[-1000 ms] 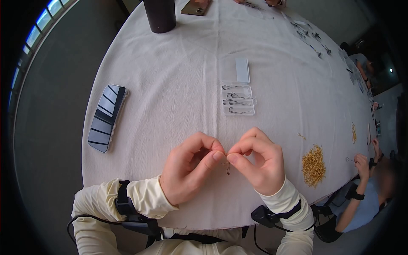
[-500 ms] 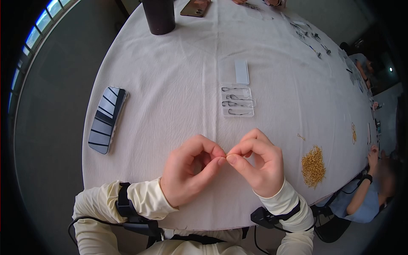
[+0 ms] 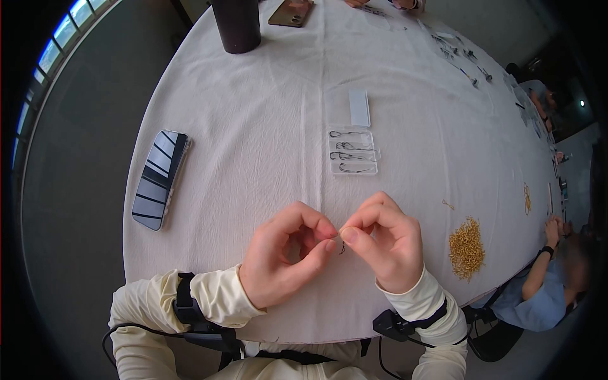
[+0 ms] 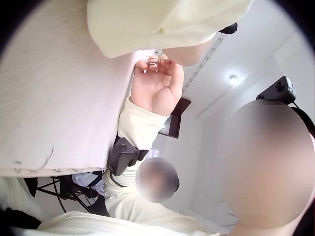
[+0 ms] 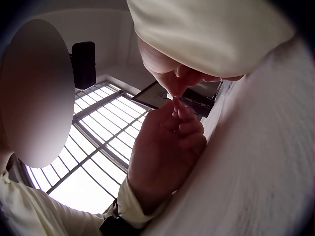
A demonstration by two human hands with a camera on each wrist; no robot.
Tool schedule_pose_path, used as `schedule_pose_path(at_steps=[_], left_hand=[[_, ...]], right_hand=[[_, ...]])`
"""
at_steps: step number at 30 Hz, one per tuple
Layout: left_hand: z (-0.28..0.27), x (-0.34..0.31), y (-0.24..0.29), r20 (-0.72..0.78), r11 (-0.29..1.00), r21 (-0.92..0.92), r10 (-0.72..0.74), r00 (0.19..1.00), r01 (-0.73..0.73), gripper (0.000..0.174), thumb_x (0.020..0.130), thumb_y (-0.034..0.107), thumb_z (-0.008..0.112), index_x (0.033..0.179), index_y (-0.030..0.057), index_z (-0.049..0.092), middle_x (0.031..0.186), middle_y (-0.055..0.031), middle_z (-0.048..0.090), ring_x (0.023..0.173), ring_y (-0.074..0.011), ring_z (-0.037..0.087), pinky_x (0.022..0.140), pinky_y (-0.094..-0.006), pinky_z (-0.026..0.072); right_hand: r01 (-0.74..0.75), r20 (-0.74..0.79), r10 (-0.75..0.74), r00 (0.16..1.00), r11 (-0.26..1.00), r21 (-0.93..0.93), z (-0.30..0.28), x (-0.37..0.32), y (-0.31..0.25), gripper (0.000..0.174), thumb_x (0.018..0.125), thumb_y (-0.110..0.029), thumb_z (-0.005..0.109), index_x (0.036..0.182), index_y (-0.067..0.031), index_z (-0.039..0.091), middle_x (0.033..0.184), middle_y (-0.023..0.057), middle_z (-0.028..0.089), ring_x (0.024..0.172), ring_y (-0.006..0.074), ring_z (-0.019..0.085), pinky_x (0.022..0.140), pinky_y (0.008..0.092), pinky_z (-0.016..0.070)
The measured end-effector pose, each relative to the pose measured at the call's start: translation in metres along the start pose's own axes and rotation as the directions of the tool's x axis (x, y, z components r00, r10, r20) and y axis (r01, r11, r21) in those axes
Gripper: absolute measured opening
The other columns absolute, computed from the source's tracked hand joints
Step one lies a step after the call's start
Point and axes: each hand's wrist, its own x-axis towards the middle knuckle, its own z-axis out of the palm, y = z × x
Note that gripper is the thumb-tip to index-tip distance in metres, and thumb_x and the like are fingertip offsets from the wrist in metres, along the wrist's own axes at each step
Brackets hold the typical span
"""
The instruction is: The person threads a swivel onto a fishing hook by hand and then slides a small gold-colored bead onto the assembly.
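In the head view, my right hand [image 3: 389, 247] pinches a small dark hook [image 3: 342, 249] between thumb and forefinger, and the hook hangs just below the fingertips. My left hand [image 3: 282, 256] is close beside it, fingers curved and the thumb tip near the forefinger tip; whether it grips part of the hook is unclear. Thin wire [image 4: 156, 62] shows at the right hand's fingers [image 4: 152, 66] in the left wrist view. The right wrist view has the left hand [image 5: 167, 147] reaching up to the right hand's fingertips, which largely hide the contact.
Behind the hands lies an open clear box of dark hooks [image 3: 353, 152]. A pile of small gold pieces [image 3: 467, 248] is on the right, with one loose piece [image 3: 448, 204] near it. A phone [image 3: 160, 180] lies left; a dark cup [image 3: 237, 25] stands farther back. Another person's arm [image 3: 538, 272] is at the right.
The hands have stayed nearly in place. The left thumb has dropped slightly away from the right fingertips, and the dark hook, hidden half a second ago, shows below them again.
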Motion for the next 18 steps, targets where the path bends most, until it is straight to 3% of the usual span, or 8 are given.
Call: schedule_pose_path(at_steps=[9,18], left_hand=[[-0.0008,-0.0008,-0.0014,-0.022,0.999,-0.032,-0.03,0.999,0.03,0.011,0.092,0.003,0.065,0.1,0.0014,0.058,0.092,-0.0003,0.06,0.078,-0.0039,0.055,0.066,-0.0193,0.0462],[-0.0014,-0.0001,-0.0054,-0.002,0.998,0.065,0.019,1.0,-0.019,0.012,0.088,0.004,0.067,0.097,0.002,0.058,0.088,0.0004,0.059,0.072,-0.0031,0.054,0.06,-0.0192,0.0438]], right_hand=[[0.042,0.026,-0.04,0.999,0.997,-0.058,0.0023,-0.0002,0.0012,0.005,0.085,-0.008,0.073,0.086,-0.0042,0.07,0.084,0.0015,0.06,0.076,0.0101,0.053,0.068,0.0257,0.0417],[0.027,0.028,-0.026,0.999,0.999,-0.036,0.0029,-0.0003,0.0004,0.006,0.086,-0.01,0.072,0.087,-0.0039,0.069,0.088,0.0022,0.06,0.079,0.0106,0.055,0.07,0.0258,0.0435]])
